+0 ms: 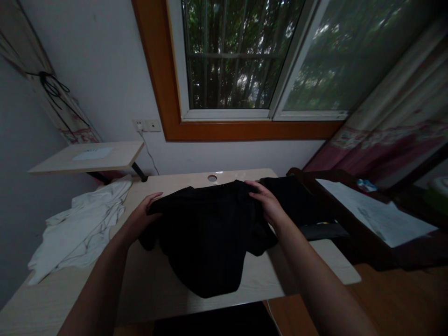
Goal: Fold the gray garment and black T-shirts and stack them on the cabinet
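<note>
A black T-shirt (210, 233) hangs spread out in front of me over the pale wooden desk (147, 275), its short sleeves drooping at both sides. My left hand (147, 212) grips its upper left corner, the thumb on the near side. At the upper right corner, my right hand (264, 198) holds the cloth with its fingertips over the top edge. The lower part of the shirt drapes down close to the desktop; whether it rests there I cannot tell.
Crumpled white clothes (84, 224) lie on the desk's left side, below a raised shelf (94, 156) with a paper on it. Dark folded cloth (290, 198) lies at the right. Beyond it stands dark wooden furniture (360, 233) bearing a large sheet (376, 212). A window is behind.
</note>
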`<act>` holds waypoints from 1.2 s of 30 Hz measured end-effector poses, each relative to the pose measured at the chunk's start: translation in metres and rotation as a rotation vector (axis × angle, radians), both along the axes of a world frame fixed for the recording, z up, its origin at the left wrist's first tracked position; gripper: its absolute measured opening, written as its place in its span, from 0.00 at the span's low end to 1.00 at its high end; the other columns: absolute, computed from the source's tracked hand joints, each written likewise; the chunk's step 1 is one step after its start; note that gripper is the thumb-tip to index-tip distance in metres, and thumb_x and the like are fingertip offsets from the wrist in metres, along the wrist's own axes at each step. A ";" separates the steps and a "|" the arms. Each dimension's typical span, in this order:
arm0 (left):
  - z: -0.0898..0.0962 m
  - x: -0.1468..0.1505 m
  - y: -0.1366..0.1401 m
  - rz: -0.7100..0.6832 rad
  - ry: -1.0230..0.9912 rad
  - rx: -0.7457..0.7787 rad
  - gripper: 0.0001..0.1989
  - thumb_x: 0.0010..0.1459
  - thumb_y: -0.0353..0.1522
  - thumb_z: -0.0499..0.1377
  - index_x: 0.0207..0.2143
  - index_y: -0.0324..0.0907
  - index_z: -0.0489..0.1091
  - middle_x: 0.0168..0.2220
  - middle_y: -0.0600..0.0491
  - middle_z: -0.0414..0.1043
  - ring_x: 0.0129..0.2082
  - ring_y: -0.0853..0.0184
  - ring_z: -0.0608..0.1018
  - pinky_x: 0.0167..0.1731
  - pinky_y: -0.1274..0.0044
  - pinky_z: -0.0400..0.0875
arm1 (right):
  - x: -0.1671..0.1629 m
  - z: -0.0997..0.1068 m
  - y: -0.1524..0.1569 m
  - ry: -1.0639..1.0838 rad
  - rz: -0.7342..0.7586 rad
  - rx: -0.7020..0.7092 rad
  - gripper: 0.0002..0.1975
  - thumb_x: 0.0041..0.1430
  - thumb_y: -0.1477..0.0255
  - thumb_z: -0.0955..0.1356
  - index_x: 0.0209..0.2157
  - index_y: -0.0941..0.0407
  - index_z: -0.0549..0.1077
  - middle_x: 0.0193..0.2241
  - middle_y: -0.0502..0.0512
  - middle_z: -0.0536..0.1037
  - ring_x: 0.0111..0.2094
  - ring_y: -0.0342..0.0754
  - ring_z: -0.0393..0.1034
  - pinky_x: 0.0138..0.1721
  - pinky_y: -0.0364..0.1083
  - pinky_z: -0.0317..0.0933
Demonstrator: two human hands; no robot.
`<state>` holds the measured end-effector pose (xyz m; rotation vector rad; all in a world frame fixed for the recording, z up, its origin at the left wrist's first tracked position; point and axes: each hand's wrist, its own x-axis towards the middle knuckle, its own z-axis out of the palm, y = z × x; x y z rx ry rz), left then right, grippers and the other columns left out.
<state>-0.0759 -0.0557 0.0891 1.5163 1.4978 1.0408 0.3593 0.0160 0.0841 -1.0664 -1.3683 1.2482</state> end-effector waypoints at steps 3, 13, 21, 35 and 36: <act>-0.007 -0.006 0.006 0.170 0.213 0.120 0.32 0.53 0.36 0.62 0.61 0.45 0.65 0.57 0.47 0.72 0.58 0.55 0.73 0.60 0.61 0.64 | 0.002 -0.007 0.004 0.039 -0.045 0.053 0.25 0.57 0.65 0.69 0.57 0.49 0.72 0.60 0.56 0.73 0.59 0.58 0.68 0.60 0.58 0.63; -0.037 -0.014 0.002 0.402 0.710 0.393 0.15 0.61 0.39 0.55 0.46 0.42 0.72 0.45 0.44 0.71 0.52 0.52 0.72 0.58 0.57 0.63 | 0.002 -0.027 -0.007 -0.271 -0.016 0.149 0.18 0.58 0.59 0.71 0.49 0.50 0.76 0.53 0.58 0.74 0.54 0.53 0.70 0.58 0.55 0.62; -0.062 -0.009 -0.025 -0.064 0.630 0.197 0.17 0.56 0.31 0.54 0.47 0.44 0.74 0.48 0.47 0.76 0.50 0.56 0.77 0.57 0.61 0.68 | 0.008 -0.056 -0.031 -0.820 0.303 0.315 0.25 0.52 0.69 0.76 0.53 0.51 0.76 0.56 0.61 0.70 0.58 0.58 0.64 0.62 0.59 0.57; -0.063 -0.002 -0.029 -0.248 0.698 0.178 0.28 0.47 0.22 0.55 0.49 0.49 0.76 0.49 0.49 0.76 0.50 0.56 0.75 0.57 0.61 0.67 | -0.006 -0.041 -0.030 -0.907 0.240 0.342 0.14 0.52 0.81 0.67 0.39 0.54 0.79 0.39 0.55 0.75 0.39 0.49 0.72 0.44 0.46 0.65; -0.061 -0.003 -0.027 -0.231 0.697 0.188 0.27 0.48 0.22 0.55 0.48 0.49 0.77 0.48 0.49 0.76 0.50 0.57 0.75 0.56 0.61 0.67 | -0.005 -0.039 -0.028 -0.865 0.215 0.347 0.14 0.52 0.80 0.67 0.39 0.54 0.79 0.38 0.55 0.75 0.39 0.49 0.72 0.43 0.46 0.65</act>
